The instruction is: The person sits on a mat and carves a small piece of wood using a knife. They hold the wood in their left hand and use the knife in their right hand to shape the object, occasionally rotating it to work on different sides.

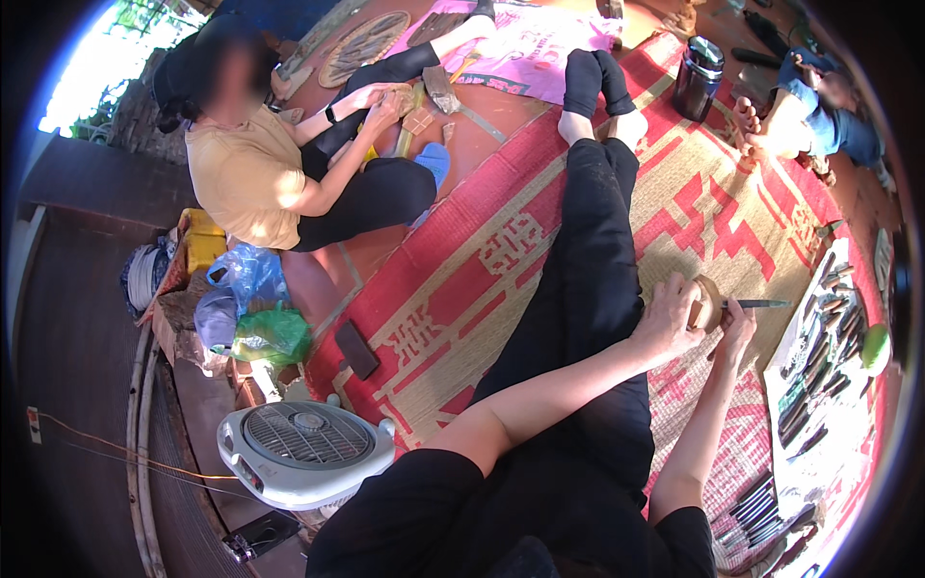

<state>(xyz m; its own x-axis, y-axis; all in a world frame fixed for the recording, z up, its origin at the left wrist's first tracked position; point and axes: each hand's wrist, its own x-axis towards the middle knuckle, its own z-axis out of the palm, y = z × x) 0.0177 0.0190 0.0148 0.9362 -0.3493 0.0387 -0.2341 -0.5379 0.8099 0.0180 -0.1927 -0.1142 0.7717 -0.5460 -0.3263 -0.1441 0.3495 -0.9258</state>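
Note:
My left hand [672, 316] is closed round a rounded, light brown piece that looks like wood [709, 295], held just past my right thigh above the mat. Close against that piece, my right hand [737, 329] grips a slim dark tool [764, 303]. Its thin, flat end sticks out to the right; whether it is a file or a blade, I cannot tell. The fingers of both hands almost meet at the brown piece, and they partly cover it.
Several hand tools [819, 337] lie on a white sheet at my right. A red and tan woven mat [462, 289] spreads under my legs. A grey fan [308, 438] stands at lower left. Another person [255, 173] sits at upper left, working on a brown piece; a dark jar [698, 79] stands ahead.

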